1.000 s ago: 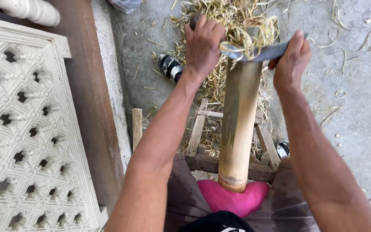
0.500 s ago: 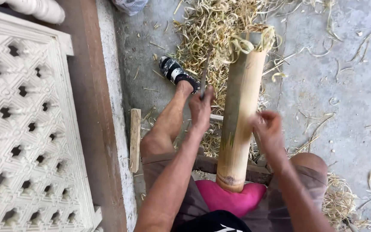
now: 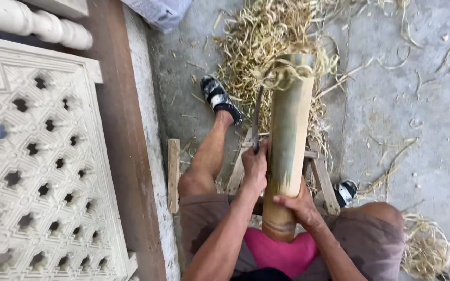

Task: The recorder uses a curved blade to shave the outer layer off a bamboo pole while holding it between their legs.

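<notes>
Hands (image 3: 256, 169) grip thick, pale green-yellow bamboo pole (image 3: 287, 140), shavings curling off top.

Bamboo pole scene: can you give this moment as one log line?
left hand: grips knife | right hand: holds bamboo pole | pole: resting on pink pad | shavings: on ground

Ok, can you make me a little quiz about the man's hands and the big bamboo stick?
1. True or false: the bamboo pole lies flat on the ground.
2. Which hand holds the knife? A left, B right.
3. What lies piled behind the pole's top?

Key:
1. False; it leans up from the pink cushion.
2. A; the left hand grips it, the right hand holds the pole.
3. Bamboo shavings.
</notes>
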